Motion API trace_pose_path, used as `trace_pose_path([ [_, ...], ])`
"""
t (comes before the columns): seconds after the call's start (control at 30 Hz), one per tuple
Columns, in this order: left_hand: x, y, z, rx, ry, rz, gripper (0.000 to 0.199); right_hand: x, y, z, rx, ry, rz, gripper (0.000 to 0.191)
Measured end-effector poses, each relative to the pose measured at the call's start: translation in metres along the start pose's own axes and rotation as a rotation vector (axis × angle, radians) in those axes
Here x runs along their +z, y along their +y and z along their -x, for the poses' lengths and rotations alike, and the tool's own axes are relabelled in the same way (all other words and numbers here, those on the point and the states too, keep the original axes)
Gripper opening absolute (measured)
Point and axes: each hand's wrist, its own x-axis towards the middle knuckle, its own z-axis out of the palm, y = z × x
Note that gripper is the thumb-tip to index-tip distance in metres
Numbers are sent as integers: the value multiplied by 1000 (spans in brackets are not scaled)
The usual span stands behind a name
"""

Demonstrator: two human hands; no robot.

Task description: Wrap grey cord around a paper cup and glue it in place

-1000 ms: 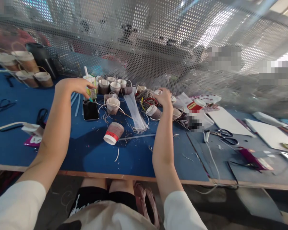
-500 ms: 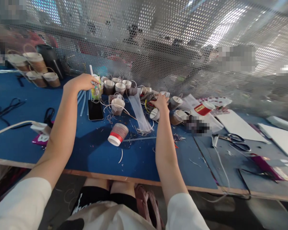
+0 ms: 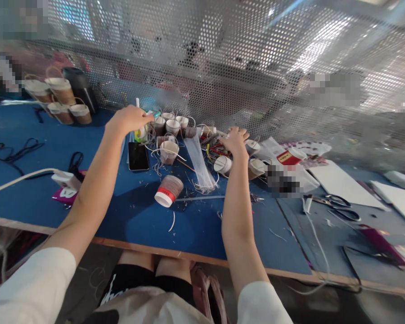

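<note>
My left hand (image 3: 131, 119) is closed with a small teal object (image 3: 157, 114) at its fingertips; I cannot make out its kind. Just below that hand stands a yellow-green container (image 3: 141, 134), partly covered, and a black-screened phone (image 3: 138, 156) lies nearer. Over a tangle of cords (image 3: 213, 147) hovers my right hand (image 3: 235, 141), its fingers spread and nothing visible in it. Beside that forearm lies a white-ended roll (image 3: 222, 165). Between my arms, a paper cup (image 3: 169, 191) wound with grey-brown cord rests on its side, its white and red rim toward me.
Several small cord-wrapped cups (image 3: 172, 127) stand at the back, beside a bundle of clear strips (image 3: 200, 164). Basket-like cups (image 3: 61, 90) and a black bottle (image 3: 83, 87) are far left. Scissors (image 3: 340, 204) and white boards (image 3: 346, 184) lie right. A perforated metal screen (image 3: 202, 58) rises behind.
My left hand has moved right from the yellow-green container, the teal object now showing at its fingertips. My right hand's fingers have spread above the cords. The view has shifted slightly.
</note>
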Motion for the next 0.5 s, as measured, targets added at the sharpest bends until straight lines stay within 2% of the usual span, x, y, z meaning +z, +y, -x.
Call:
trace_pose_path([
  [0.03,-2,7,4,-33,67,6,47,-5,-5,2,-71,25,-37,64],
  [0.1,-6,19,10,-5,231,59,38,-10,-21,8,-280,11,-161,63],
  [0.13,-8,23,13,42,293,88,37,-8,-31,13,-392,-52,-239,66],
  [0.2,-9,28,14,113,343,143,35,3,-54,25,-553,-278,-372,82],
  [0.27,-7,28,12,115,321,179,33,23,-79,39,-647,-427,-375,95],
  [0.33,-3,26,8,43,270,178,36,46,-101,52,-691,-458,-305,101],
  [0.43,5,22,2,-93,196,119,41,67,-115,61,-633,-436,-231,83],
  [0.5,9,18,-1,-129,144,96,46,68,-112,58,-611,-416,-235,72],
])
